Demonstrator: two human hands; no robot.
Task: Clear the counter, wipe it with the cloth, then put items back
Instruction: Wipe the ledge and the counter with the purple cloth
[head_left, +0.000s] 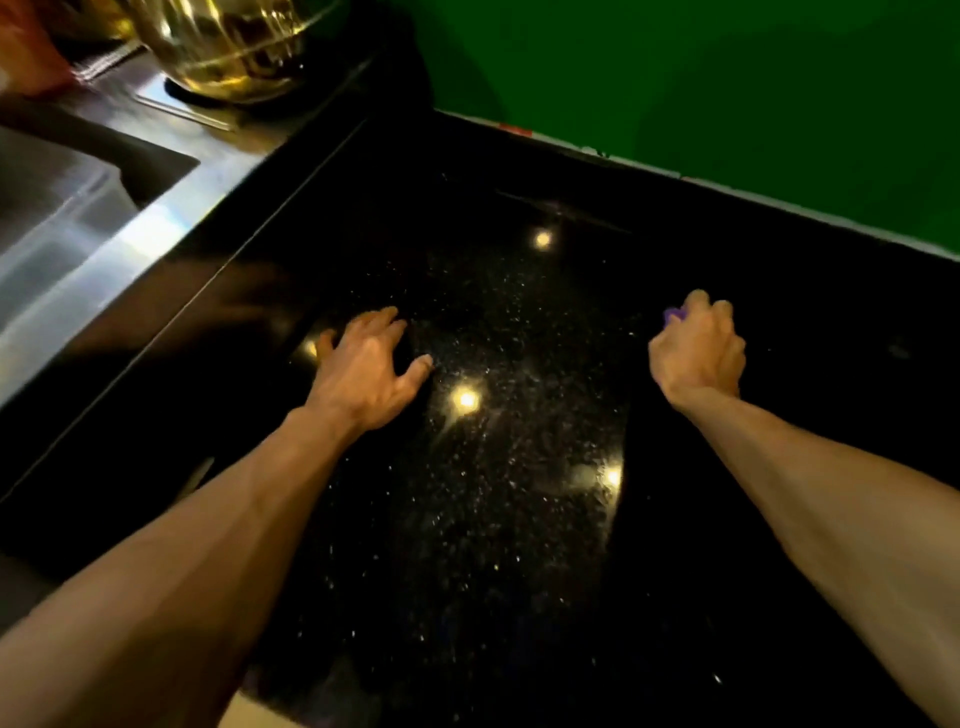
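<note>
The black speckled counter (519, 519) fills most of the view and reflects several ceiling lights. My left hand (369, 364) rests on it left of centre, fingers spread and fingertips touching the surface. My right hand (698, 348) is curled into a fist on the counter at the right. A small purple bit of the cloth (674, 315) shows at the front of that fist; the remainder is hidden inside the hand.
A steel sink (78, 176) with its rim lies at the left. A shiny golden pot (234, 47) stands at the back left beside it. A green wall (727, 78) borders the counter at the back right.
</note>
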